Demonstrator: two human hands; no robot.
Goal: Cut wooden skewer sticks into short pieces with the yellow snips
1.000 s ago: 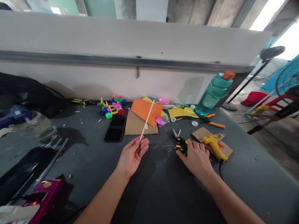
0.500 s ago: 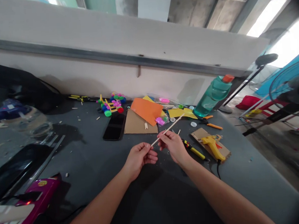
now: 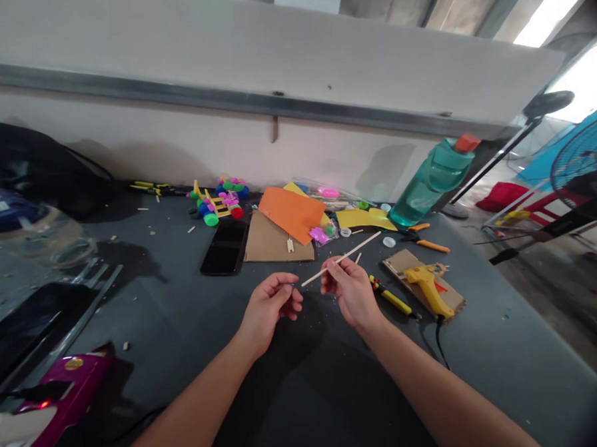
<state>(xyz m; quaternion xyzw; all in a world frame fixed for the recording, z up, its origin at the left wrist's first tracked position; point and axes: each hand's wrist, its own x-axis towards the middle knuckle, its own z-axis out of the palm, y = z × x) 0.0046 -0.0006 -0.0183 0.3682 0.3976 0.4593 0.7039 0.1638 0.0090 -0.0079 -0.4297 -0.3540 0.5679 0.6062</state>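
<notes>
My right hand (image 3: 351, 290) pinches a thin wooden stick (image 3: 353, 252) near its lower end; the stick slants up to the right over the dark table (image 3: 297, 383). My left hand (image 3: 270, 304) hovers just left of the stick's lower tip, fingers curled, holding nothing that I can see. Black-and-yellow pliers (image 3: 390, 297) lie on the table right of my right hand. A yellow glue gun (image 3: 429, 289) rests on a piece of cardboard beyond them.
A black phone (image 3: 224, 247), brown cardboard with an orange sheet (image 3: 292, 212), a colourful toy model (image 3: 220, 202), yellow paper and a teal bottle (image 3: 430, 181) line the back. A glass jar (image 3: 54, 239), a tablet and a magenta tool (image 3: 62, 402) sit left. Fans stand right.
My right hand left the pliers and took the stick. My left hand let go of the stick's lower end and drew slightly away. The stick tilted lower to the right.
</notes>
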